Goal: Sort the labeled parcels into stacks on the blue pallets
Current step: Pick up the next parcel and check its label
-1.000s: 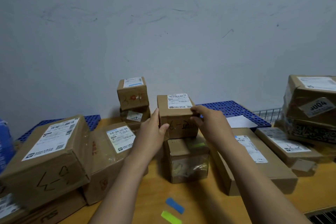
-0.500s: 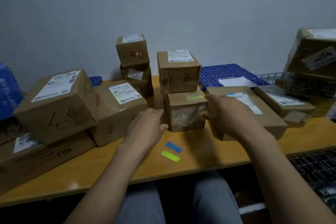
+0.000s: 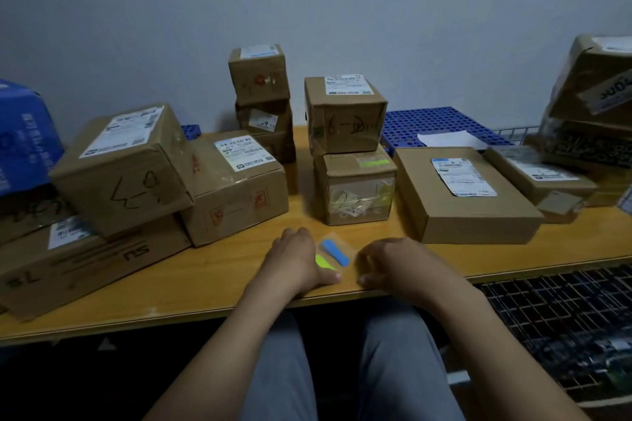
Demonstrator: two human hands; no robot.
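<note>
A small labeled parcel (image 3: 345, 113) sits on top of a taped parcel (image 3: 355, 190) at the middle of the wooden table (image 3: 205, 290). Behind it to the left stands a taller stack topped by a small box (image 3: 259, 73). Blue pallets show at the back right (image 3: 434, 120) and back left (image 3: 191, 130). My left hand (image 3: 295, 261) rests on the table near its front edge, fingers loosely curled, holding nothing. My right hand (image 3: 393, 263) hovers beside it, fingers loosely curled and empty. Between the two hands lie a blue strip (image 3: 335, 251) and a green strip (image 3: 321, 261).
Large parcels are piled at the left (image 3: 123, 164), with a blue carton (image 3: 24, 140) behind. A flat parcel (image 3: 468, 195) and more boxes (image 3: 595, 85) fill the right side. A wire rack (image 3: 564, 318) stands low at the right. My knees are under the table's edge.
Both hands let go of the small parcel, left atop the taped one, and drew back to the table's front edge. The view tilted downward.
</note>
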